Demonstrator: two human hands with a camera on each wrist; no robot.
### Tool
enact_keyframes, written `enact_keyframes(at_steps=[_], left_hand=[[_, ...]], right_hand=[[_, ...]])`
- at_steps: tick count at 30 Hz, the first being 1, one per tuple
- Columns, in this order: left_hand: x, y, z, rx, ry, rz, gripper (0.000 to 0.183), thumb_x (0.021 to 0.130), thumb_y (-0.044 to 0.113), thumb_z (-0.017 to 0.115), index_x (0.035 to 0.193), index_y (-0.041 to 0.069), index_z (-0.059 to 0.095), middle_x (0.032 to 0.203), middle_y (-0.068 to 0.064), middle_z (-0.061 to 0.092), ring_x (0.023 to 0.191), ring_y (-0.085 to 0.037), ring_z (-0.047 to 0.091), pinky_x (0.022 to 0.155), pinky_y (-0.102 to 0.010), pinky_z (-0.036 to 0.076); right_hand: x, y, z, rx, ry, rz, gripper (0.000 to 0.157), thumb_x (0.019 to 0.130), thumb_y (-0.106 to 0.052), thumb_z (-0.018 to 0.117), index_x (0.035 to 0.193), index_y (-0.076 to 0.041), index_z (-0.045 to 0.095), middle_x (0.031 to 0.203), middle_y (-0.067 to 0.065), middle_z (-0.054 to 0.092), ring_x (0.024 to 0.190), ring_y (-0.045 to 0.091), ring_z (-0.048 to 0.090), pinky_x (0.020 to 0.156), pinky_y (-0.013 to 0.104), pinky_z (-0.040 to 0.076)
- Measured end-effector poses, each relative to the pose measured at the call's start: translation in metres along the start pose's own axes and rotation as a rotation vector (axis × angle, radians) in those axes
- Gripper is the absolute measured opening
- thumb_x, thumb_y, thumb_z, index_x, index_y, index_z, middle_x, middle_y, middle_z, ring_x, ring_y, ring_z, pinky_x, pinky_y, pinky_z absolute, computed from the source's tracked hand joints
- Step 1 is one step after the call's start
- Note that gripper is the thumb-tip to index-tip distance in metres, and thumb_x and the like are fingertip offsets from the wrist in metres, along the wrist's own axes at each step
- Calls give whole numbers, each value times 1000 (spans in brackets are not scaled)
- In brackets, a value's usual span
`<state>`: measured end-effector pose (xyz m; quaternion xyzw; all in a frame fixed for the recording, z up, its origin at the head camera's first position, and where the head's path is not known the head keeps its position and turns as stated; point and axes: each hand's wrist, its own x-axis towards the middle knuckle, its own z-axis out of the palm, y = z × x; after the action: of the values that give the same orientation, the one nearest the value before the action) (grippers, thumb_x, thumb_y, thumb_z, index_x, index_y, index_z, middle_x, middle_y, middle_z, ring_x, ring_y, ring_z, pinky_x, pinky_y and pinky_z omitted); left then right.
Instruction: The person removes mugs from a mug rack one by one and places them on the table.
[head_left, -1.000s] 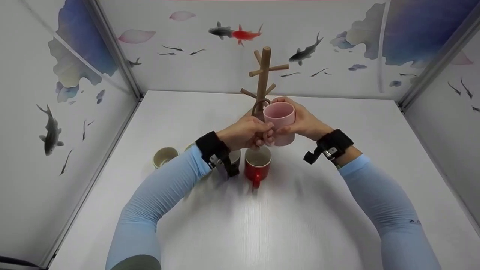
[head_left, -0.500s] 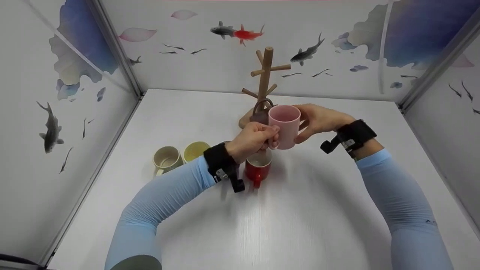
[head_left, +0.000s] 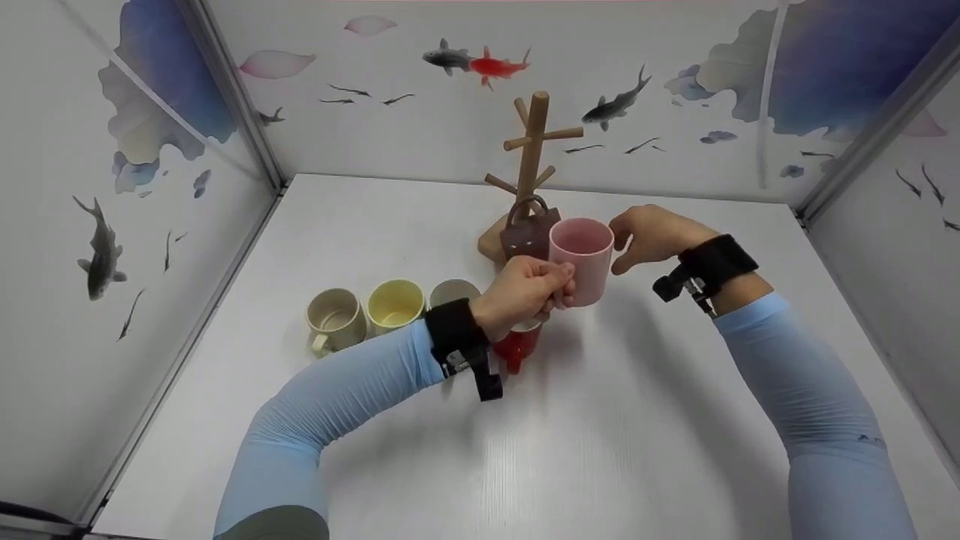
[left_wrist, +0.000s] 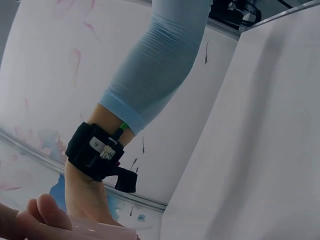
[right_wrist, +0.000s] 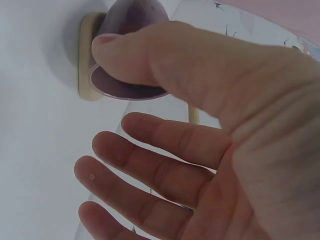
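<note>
My left hand [head_left: 523, 294] holds a pink mug [head_left: 591, 271] raised and upright, fingers curled at its left side where the handle is hidden. In the left wrist view, fingertips [left_wrist: 52, 212] lie against the mug's pale pink wall [left_wrist: 102, 230]. My right hand [head_left: 654, 234] is just right of the mug's rim. Its fingers are relaxed and spread apart from the thumb, holding nothing in the right wrist view. Behind the pink mug, a dark purple mug [head_left: 527, 238] hangs low on a wooden mug tree [head_left: 533, 150], its handle uppermost.
A beige mug [head_left: 337, 321], a yellow mug [head_left: 395, 306] and a grey mug [head_left: 454, 291] stand in a row at left. Beneath my left hand is a red mug [head_left: 516, 346], partly covered. White panels with painted fish enclose the white table [head_left: 585, 450].
The right hand has let go of the pink mug and drawn off to the right. My left hand has moved the mug right and slightly toward me, uncovering the purple mug.
</note>
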<state>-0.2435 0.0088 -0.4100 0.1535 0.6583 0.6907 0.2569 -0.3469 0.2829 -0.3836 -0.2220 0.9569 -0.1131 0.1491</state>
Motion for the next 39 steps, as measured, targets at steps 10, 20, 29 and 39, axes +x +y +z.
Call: enact_keyframes(at_steps=[10,20,29,39], left_hand=[[-4,-19,25,55,52,40,36,118,21,60,88,7,74,80,2,72,72,-9,58,65,-21,46],[-5,-35,47,56,45,-1,29,116,15,61,101,-4,76,103,-18,84,74,-9,70,70,-20,53],[-12,-54,57,172,53,4,26,115,17,64,108,1,82,106,-13,87,80,-11,78,84,-23,60],[-17,-71,63,190,68,-37,24,114,18,65,111,7,87,110,-11,88,90,-13,83,78,-21,56]], right_hand=[[3,7,7,-39,34,98,33,88,-21,90,112,-1,83,106,17,84,97,31,75,87,52,64],[8,18,16,-37,36,95,25,91,-18,82,109,0,84,105,18,84,96,33,77,87,54,64],[9,25,22,-16,42,71,33,91,-19,84,114,3,82,109,24,83,100,37,78,91,57,64],[6,26,31,24,31,136,38,90,-24,87,116,3,82,112,24,82,102,37,75,91,55,65]])
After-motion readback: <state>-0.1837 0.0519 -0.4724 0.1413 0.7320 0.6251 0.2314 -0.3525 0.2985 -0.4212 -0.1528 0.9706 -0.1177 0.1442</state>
